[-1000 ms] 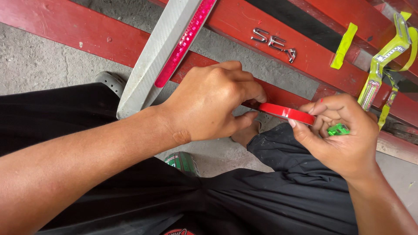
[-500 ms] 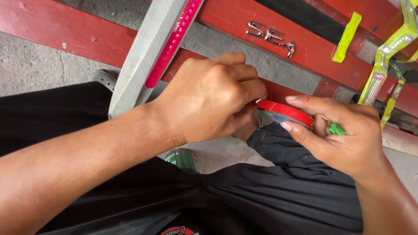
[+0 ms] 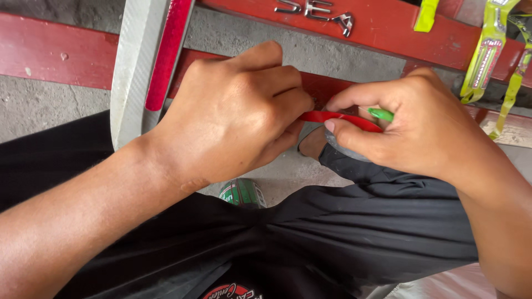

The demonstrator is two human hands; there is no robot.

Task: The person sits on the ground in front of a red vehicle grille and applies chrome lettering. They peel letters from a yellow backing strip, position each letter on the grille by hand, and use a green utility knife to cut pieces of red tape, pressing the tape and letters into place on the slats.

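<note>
Both hands on red tape roll (image 3: 343,117) above your lap | left hand (image 3: 233,116) pinches its free end | right hand (image 3: 421,130) grips roll plus green tool (image 3: 381,114) | grey trim piece (image 3: 133,72) already carries a red strip (image 3: 169,52) | judged: mid-peel, nothing cut yet.

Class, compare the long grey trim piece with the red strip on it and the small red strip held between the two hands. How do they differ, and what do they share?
The grey trim piece is long, stiff-looking and lies untouched beside the left hand; the small red strip is short and pinched between the left hand and the right hand. The trim piece is mostly grey with one red band; the strip is red all over. Both show glossy red.
</note>
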